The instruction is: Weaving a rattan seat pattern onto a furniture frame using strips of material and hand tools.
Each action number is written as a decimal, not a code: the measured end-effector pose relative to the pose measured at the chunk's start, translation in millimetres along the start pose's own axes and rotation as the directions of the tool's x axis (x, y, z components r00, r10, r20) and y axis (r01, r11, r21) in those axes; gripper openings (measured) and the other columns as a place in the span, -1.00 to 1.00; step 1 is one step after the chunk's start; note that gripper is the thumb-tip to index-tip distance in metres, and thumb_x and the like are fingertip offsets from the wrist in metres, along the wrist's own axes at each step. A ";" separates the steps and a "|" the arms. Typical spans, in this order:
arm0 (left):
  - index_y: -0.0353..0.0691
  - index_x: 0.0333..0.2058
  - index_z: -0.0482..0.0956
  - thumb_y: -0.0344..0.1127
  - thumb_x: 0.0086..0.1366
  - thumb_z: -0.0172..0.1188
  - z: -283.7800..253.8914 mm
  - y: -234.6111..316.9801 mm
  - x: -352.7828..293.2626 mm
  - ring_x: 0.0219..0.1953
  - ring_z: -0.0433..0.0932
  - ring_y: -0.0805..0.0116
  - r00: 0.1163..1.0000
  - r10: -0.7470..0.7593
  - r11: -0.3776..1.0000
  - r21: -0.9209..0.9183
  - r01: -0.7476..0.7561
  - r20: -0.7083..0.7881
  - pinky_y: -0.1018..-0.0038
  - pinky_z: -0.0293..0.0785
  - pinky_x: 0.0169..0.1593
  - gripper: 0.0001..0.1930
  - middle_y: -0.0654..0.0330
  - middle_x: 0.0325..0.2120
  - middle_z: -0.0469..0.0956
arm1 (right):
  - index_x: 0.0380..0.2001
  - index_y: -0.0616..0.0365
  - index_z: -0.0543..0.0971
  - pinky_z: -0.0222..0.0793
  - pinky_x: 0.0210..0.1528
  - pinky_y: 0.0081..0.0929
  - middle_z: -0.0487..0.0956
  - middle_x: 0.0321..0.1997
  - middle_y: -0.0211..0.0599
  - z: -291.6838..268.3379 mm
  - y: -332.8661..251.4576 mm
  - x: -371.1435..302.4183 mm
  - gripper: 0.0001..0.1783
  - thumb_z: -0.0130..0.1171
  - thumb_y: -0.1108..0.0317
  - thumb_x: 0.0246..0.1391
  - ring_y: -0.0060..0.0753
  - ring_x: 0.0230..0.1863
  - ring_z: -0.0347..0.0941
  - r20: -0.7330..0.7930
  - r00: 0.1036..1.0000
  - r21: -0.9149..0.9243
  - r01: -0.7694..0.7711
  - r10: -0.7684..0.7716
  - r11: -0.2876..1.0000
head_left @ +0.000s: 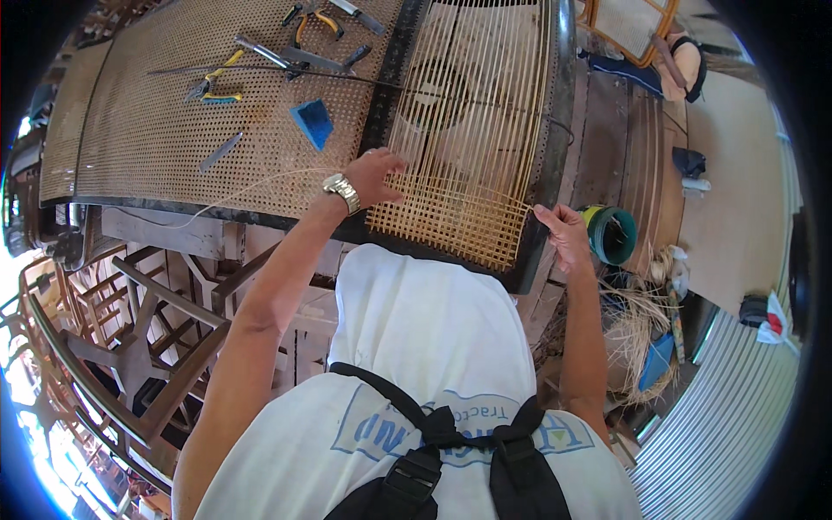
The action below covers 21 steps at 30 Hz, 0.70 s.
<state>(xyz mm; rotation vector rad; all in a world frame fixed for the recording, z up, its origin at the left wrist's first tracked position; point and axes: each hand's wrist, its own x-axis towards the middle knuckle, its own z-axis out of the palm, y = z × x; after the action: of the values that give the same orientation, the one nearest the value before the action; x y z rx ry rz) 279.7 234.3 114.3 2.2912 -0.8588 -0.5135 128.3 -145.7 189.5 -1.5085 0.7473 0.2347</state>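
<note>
A dark-framed panel is strung with pale lengthwise cane strands, and its near end is woven into an open square mesh. Over the left side of the weave, my left hand has its fingers apart, close to or touching the strands. At the right edge of the mesh, my right hand pinches the end of a cane strand between thumb and finger. A loose length of cane curves away leftward from near my left wrist.
Finished cane webbing spreads left, carrying yellow-handled pliers, a blue block and several blades. A green bucket stands right, above cane scraps. Wooden chair frames crowd the lower left. Someone's leg shows at upper right.
</note>
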 end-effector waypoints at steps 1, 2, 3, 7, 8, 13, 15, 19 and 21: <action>-0.14 -0.18 0.59 0.03 -0.09 0.57 3.5 0.2 1.4 -0.09 0.55 0.11 1.000 0.004 1.000 -0.001 -0.004 -0.002 0.23 0.53 -0.03 -0.43 0.14 -0.24 0.53 | -0.67 -0.09 0.40 -0.08 -0.64 -0.70 0.27 -0.69 -0.74 0.6 1.1 -0.3 -0.56 0.51 0.18 0.03 -0.81 -0.71 0.06 -0.008 1.000 0.029 -0.005 0.005 1.000; -0.14 -0.18 0.59 0.06 -0.13 0.59 9.1 -1.8 2.6 -0.12 0.55 0.13 1.000 -0.010 0.999 0.032 0.010 -0.011 0.24 0.54 -0.04 -0.40 0.14 -0.25 0.52 | -0.67 -0.11 0.40 -0.07 -0.64 -0.72 0.26 -0.69 -0.75 0.4 2.3 -0.9 -0.55 0.52 0.18 0.03 -0.81 -0.71 0.06 -0.016 1.000 0.057 -0.009 0.010 0.998; -0.14 -0.18 0.59 0.09 -0.18 0.60 12.9 -2.6 3.5 -0.15 0.55 0.15 0.999 -0.026 0.997 0.067 0.028 -0.023 0.25 0.54 -0.05 -0.36 0.15 -0.26 0.51 | -0.67 -0.11 0.40 -0.07 -0.64 -0.72 0.26 -0.69 -0.75 -0.7 3.5 -0.7 -0.55 0.52 0.18 0.03 -0.81 -0.71 0.06 -0.016 1.000 0.057 -0.005 0.005 0.998; -0.13 -0.24 0.59 0.22 -0.26 0.61 17.4 5.6 10.6 -0.15 0.53 0.14 0.987 -0.158 0.974 0.159 0.159 -0.021 0.24 0.52 -0.05 -0.30 0.16 -0.28 0.51 | -0.67 -0.11 0.41 -0.09 -0.60 -0.65 0.29 -0.68 -0.72 -5.7 2.1 1.6 -0.56 0.54 0.17 -0.02 -0.79 -0.67 0.05 0.006 0.999 0.092 -0.044 0.044 0.995; -0.13 -0.24 0.59 0.22 -0.26 0.61 20.7 3.1 10.7 -0.15 0.53 0.14 0.988 -0.153 0.975 0.161 0.154 -0.022 0.24 0.52 -0.05 -0.30 0.16 -0.28 0.51 | -0.67 -0.12 0.40 -0.08 -0.62 -0.66 0.29 -0.68 -0.72 -7.1 1.0 2.1 -0.55 0.54 0.16 -0.02 -0.79 -0.68 0.06 0.018 0.998 0.100 -0.067 0.065 0.993; -0.06 -0.25 0.61 0.25 -0.29 0.60 22.5 -4.3 14.2 -0.11 0.51 0.10 0.969 -0.233 0.968 0.117 0.223 0.078 0.22 0.48 0.01 -0.32 0.16 -0.26 0.52 | -0.67 -0.13 0.38 -0.04 -0.63 -0.70 0.29 -0.68 -0.72 -10.1 3.7 4.3 -0.56 0.51 0.23 -0.01 -0.79 -0.69 0.10 0.043 0.996 0.151 -0.078 0.072 0.985; -0.06 -0.25 0.62 0.25 -0.28 0.60 19.0 -4.3 16.7 -0.11 0.51 0.10 0.966 -0.236 0.969 0.099 0.226 0.105 0.22 0.48 0.01 -0.32 0.16 -0.27 0.53 | -0.67 -0.13 0.39 -0.04 -0.63 -0.70 0.30 -0.68 -0.72 -11.2 7.1 4.2 -0.57 0.50 0.25 0.00 -0.79 -0.69 0.11 0.053 0.998 0.173 -0.055 0.046 0.983; -0.06 -0.24 0.63 0.25 -0.27 0.60 17.6 -13.5 14.8 -0.10 0.51 0.11 0.969 -0.176 0.984 0.042 0.171 0.174 0.23 0.48 0.00 -0.32 0.16 -0.26 0.54 | -0.67 -0.12 0.39 -0.03 -0.64 -0.70 0.34 -0.67 -0.71 -8.1 6.4 2.1 -0.60 0.45 0.32 0.04 -0.79 -0.68 0.14 0.063 0.998 0.180 -0.022 0.010 0.983; -0.06 -0.24 0.63 0.25 -0.26 0.60 10.8 -16.8 24.5 -0.09 0.52 0.08 0.951 -0.144 0.989 0.016 0.145 0.274 0.22 0.48 0.00 -0.32 0.15 -0.25 0.54 | -0.67 -0.12 0.39 -0.02 -0.64 -0.70 0.36 -0.66 -0.70 -4.1 1.1 0.1 -0.60 0.44 0.33 0.04 -0.79 -0.68 0.16 0.064 0.998 0.190 -0.024 0.012 0.982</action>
<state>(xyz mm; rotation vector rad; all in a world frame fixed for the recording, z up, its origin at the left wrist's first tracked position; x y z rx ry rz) 298.7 222.7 91.7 2.3239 -0.8200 -0.9155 126.5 -149.5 189.0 -1.3077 0.7137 0.2166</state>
